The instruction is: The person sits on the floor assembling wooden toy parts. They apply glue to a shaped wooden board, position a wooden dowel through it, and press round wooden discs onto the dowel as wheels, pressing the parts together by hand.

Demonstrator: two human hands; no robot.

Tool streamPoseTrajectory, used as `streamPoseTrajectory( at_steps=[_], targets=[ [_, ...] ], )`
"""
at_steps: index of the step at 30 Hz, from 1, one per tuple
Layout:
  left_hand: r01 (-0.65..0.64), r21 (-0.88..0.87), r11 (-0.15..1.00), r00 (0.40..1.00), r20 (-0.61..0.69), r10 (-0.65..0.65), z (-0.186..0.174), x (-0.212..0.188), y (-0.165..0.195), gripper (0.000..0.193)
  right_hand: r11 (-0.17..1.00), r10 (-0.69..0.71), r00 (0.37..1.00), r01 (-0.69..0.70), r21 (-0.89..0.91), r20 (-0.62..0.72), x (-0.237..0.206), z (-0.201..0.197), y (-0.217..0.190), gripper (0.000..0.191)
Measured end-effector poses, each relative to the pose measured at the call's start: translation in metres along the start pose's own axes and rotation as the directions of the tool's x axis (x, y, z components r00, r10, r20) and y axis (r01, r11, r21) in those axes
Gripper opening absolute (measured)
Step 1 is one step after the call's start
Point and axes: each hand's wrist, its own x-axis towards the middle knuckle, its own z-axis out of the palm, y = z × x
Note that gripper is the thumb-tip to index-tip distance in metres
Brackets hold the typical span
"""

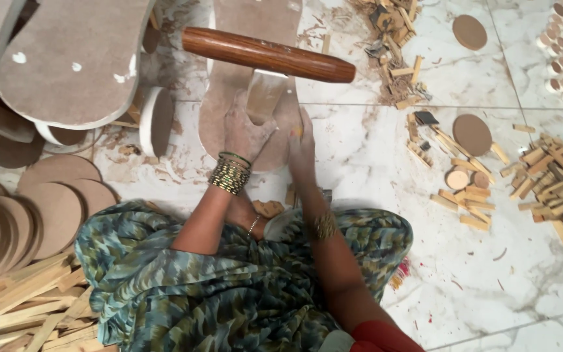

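Note:
My left hand (245, 132), with several bangles on the wrist, grips a pale wooden block (262, 96) that stands upright on a long brown board with a rounded end (219, 98). A dark polished wooden rod (268, 55) lies across the top of the block. Just right of the block, my right hand (302, 148) rests edge-on against the board. Its fingers pinch a small yellowish piece (298, 131). What lies under both palms is hidden.
Large rounded boards (73, 58) lean at the top left. Stacks of round discs (40, 208) and long wood strips (27, 300) lie at the left. Small wooden blocks (548, 173), loose discs (472, 133) and scraps (392, 39) lie on the marble floor to the right.

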Motion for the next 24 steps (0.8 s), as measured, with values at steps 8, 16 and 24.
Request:
streamPoseTrajectory(
  at_steps=[8, 16, 24],
  targets=[
    [0.093, -0.018, 0.995, 0.995, 0.035, -0.093, -0.001, 0.000, 0.003, 0.049, 0.998, 0.067, 0.993, -0.068, 0.004, 0.098, 0.069, -0.002, -0.007, 0.057],
    [0.064, -0.042, 0.997, 0.997, 0.036, -0.063, 0.000, -0.002, -0.001, 0.049, 0.937, 0.288, 0.955, -0.265, 0.228, -0.075, -0.078, 0.028, -0.023, 0.072],
    [0.065, 0.017, 0.998, 0.997, -0.039, -0.065, 0.020, 0.012, -0.007, 0.052, 0.948, 0.208, 0.978, -0.204, 0.245, 0.010, 0.043, -0.007, -0.019, 0.055]
  ],
)
